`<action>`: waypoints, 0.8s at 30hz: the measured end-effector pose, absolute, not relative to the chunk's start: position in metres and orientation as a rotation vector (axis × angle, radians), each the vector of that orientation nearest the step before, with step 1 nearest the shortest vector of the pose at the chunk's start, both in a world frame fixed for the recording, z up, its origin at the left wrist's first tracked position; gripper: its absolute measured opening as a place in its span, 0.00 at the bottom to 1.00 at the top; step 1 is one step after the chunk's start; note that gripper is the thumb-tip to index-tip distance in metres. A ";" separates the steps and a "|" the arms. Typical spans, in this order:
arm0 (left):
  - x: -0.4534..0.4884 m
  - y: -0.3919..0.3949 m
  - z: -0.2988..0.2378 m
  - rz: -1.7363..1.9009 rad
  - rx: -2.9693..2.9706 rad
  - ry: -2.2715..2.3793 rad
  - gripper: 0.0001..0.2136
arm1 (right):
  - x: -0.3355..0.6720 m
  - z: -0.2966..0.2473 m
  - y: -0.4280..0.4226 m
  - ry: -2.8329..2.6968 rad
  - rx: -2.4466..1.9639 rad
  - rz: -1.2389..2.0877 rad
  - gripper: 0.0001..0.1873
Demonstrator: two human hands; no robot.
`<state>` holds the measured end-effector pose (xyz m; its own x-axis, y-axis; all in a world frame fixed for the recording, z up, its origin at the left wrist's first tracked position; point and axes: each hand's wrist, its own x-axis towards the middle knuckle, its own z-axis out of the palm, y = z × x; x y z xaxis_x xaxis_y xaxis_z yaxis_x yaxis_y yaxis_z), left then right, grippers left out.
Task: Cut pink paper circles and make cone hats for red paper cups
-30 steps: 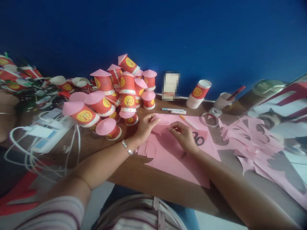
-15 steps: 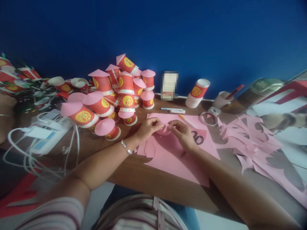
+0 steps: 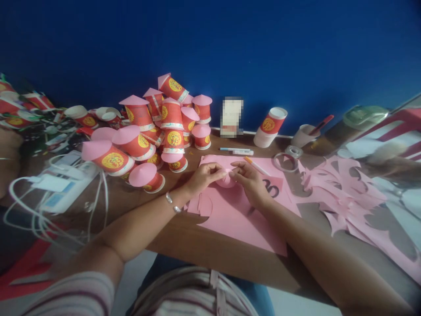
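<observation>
My left hand (image 3: 203, 176) and my right hand (image 3: 249, 180) meet over a small pink paper piece (image 3: 226, 180), curled into a cone shape, and both pinch its edges. They work above a large pink paper sheet (image 3: 237, 215) lying on the brown table (image 3: 184, 239). A silver bracelet (image 3: 173, 202) sits on my left wrist. Black scissors handles (image 3: 272, 189) show just right of my right hand, partly hidden by it.
A heap of red paper cups with pink cone lids (image 3: 154, 131) stands left of the hands. White cables and a power strip (image 3: 55, 186) lie far left. Pens (image 3: 237, 151), tape rolls (image 3: 285, 160), a lone cup (image 3: 270, 127) and pink offcuts (image 3: 355, 197) fill the right.
The flat pink piece has been curled up between both hands. My fingers closed in together from either side, and the view shifted slightly.
</observation>
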<state>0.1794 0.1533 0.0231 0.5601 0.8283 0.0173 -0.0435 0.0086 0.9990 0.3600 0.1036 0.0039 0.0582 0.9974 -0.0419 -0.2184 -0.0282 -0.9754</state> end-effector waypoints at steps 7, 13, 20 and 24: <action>0.178 0.157 0.015 0.819 1.344 0.767 0.16 | 0.361 0.009 0.102 -1.008 -1.085 1.298 0.28; 0.178 0.154 0.016 0.743 1.363 0.749 0.20 | 0.360 0.010 0.103 -0.981 -1.093 1.280 0.29; 0.177 0.152 0.018 0.714 1.374 0.732 0.22 | 0.361 0.008 0.102 -0.988 -1.083 1.319 0.26; 0.177 0.152 0.019 0.715 1.388 0.722 0.21 | 0.362 0.006 0.102 -0.995 -1.094 1.305 0.25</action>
